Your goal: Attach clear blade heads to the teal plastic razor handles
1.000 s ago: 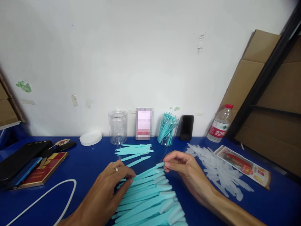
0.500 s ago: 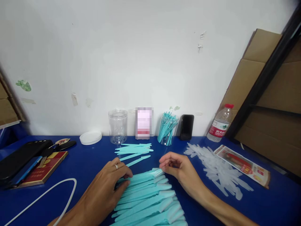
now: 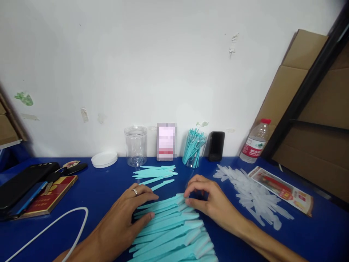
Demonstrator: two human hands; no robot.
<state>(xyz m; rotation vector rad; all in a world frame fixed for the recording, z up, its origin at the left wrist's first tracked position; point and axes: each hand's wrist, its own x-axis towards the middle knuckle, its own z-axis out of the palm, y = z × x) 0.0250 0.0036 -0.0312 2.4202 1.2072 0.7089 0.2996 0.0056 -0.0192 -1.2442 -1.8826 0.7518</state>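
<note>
A row of turquoise eyebrow razors (image 3: 169, 228) lies side by side on the blue table, with pale blade ends to the right. My left hand (image 3: 131, 214) rests over the handle ends at the far side of the row, thumb and fingers spread. At the opposite end, my right hand (image 3: 203, 193) has its thumb and forefinger brought together on the tip of the farthest razor (image 3: 178, 198). Beyond the hands lies a smaller group of turquoise razors (image 3: 155, 172). Right of my right hand is a pile of translucent white blade caps (image 3: 255, 194).
Along the wall stand a clear jar (image 3: 135, 147), a pixelated upright card or screen (image 3: 166, 142), a jar of turquoise sticks (image 3: 194, 149), a black phone-like object (image 3: 217, 146) and a water bottle (image 3: 256, 142). A white lid (image 3: 104, 160), red box (image 3: 51, 196) and white cable (image 3: 51, 223) sit left.
My left thumb and fingers have spread apart over the razors. My right fingertips have come down onto the end of the farthest razor.
</note>
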